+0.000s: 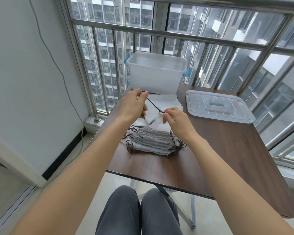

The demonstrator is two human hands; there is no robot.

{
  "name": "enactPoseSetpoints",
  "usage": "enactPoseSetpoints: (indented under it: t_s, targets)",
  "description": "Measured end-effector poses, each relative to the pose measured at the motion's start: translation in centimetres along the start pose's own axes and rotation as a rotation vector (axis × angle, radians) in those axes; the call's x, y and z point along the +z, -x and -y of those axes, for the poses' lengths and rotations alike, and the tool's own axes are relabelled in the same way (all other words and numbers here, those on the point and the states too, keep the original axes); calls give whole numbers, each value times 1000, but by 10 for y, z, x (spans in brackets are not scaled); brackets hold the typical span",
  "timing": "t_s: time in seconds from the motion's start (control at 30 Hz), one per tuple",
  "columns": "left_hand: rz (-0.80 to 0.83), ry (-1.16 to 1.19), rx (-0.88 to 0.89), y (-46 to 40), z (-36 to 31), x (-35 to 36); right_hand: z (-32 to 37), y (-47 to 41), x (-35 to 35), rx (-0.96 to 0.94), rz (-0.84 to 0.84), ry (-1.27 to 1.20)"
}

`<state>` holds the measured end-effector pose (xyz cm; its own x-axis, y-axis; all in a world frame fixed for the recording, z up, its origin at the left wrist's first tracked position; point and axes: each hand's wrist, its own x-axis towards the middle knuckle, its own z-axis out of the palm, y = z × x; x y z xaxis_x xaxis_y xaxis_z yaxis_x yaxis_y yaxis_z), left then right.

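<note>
A small white cloth pouch (152, 117) hangs blurred in the air between my hands, above a stack of similar pouches. Its dark drawstring (155, 106) runs taut from my left hand (134, 103), which pinches its upper end, down to my right hand (174, 117), which pinches its lower end by the pouch. The stack of white drawstring pouches (153, 140) lies on the brown table (227, 146), with dark cords spilling from both sides. Flat white sheets (166, 101) lie behind the hands.
A translucent plastic bin (155, 72) with blue clips stands at the table's far edge against the metal window railing (168, 33). Its lid (217, 106) lies flat to the right. My knees (139, 212) sit under the table's near edge. A white wall is at left.
</note>
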<state>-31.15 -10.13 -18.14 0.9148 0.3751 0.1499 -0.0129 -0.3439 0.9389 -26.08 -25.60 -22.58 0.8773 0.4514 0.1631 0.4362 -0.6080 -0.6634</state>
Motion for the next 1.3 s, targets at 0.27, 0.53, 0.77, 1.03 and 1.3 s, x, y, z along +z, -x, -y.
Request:
enactPoseSetpoints:
  t_s: [0.27,0.53,0.77,1.03,1.3]
  targets:
    - [80,266,-129,-2,13,-1,0,1,-2,35,9,-74]
    - [25,1024,-383,2,26,17,1,4,-7,221,2,-625]
    - [-85,1133,-404,-4,43,12,-14,2,-4,172,-155,-641]
    - [-30,749,-302,3,43,12,-12,4,-5,214,-149,-673]
    - [85,149,-14,12,39,15,5,6,-23,376,-85,-1325]
